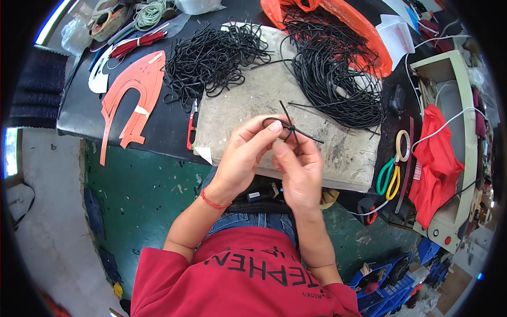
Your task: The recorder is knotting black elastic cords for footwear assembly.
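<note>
Both my hands meet over the near part of a worn grey board (232, 119). Between my fingertips is a short black cord (290, 127), looped and crossed in a knot, with its loose ends sticking out. My left hand (252, 148) pinches the loop of it between thumb and fingers. My right hand (300, 166) closes on the cord just below the knot; its fingers partly hide the grip. Beyond my hands lie a tangled heap of black looped cords (211, 61) and, to the right, a bundle of long straight black cords (338, 79) spilling from an orange plastic bag (364, 26).
Orange pattern pieces (145, 79) and a red-handled tool (191, 129) lie left of the board. To the right are scissors with green and yellow handles (390, 177), a tape roll (403, 145) and red cloth (435, 164) over a pale metal housing (457, 68). Blue bins (388, 290) stand below.
</note>
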{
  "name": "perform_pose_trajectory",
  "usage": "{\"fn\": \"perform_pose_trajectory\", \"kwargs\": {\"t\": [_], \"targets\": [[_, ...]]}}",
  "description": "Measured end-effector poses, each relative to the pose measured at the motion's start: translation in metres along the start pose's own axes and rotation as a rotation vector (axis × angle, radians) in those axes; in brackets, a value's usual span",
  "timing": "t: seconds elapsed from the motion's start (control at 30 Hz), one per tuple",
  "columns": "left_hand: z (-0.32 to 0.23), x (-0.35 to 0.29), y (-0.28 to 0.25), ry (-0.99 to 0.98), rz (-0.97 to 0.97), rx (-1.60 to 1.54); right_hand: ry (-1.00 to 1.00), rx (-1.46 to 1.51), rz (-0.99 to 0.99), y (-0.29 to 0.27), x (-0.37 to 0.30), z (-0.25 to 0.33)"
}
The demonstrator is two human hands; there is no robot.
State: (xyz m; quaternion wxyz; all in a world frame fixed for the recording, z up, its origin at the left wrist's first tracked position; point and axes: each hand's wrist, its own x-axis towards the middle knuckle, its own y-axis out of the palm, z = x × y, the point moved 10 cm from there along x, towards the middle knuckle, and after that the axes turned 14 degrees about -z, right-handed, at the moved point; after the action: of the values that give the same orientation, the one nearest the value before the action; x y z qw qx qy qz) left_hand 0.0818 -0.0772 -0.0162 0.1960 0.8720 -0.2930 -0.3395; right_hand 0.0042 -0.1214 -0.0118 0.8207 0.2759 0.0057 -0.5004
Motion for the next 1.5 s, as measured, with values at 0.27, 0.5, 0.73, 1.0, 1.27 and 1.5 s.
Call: {"fn": "perform_pose_trajectory", "kwargs": {"t": [0.27, 0.5, 0.73, 1.0, 1.27, 1.5], "targets": [[-0.015, -0.002, 0.009, 0.007, 0.243, 0.382, -0.23, -0.386, 0.008, -0.02, 0.012, 0.054], [0.004, -0.019, 0.016, -0.198, 0.289, 0.267, -0.171, -0.258, 0.058, 0.001, 0.013, 0.044], [-0.002, -0.015, 0.011, -0.02, 0.26, 0.378, -0.121, -0.27, 0.096, 0.005, 0.009, 0.033], [0.007, -0.016, 0.008, -0.11, 0.226, 0.372, -0.128, -0.305, 0.01, -0.009, 0.016, 0.03], [0.006, -0.006, 0.002, -0.051, 0.149, 0.069, 0.103, -0.001, -0.172, -0.013, 0.021, 0.023], [0.013, -0.003, -0.005, -0.028, 0.056, 0.034, -0.168, -0.32, -0.05, -0.024, 0.018, 0.023]]}}
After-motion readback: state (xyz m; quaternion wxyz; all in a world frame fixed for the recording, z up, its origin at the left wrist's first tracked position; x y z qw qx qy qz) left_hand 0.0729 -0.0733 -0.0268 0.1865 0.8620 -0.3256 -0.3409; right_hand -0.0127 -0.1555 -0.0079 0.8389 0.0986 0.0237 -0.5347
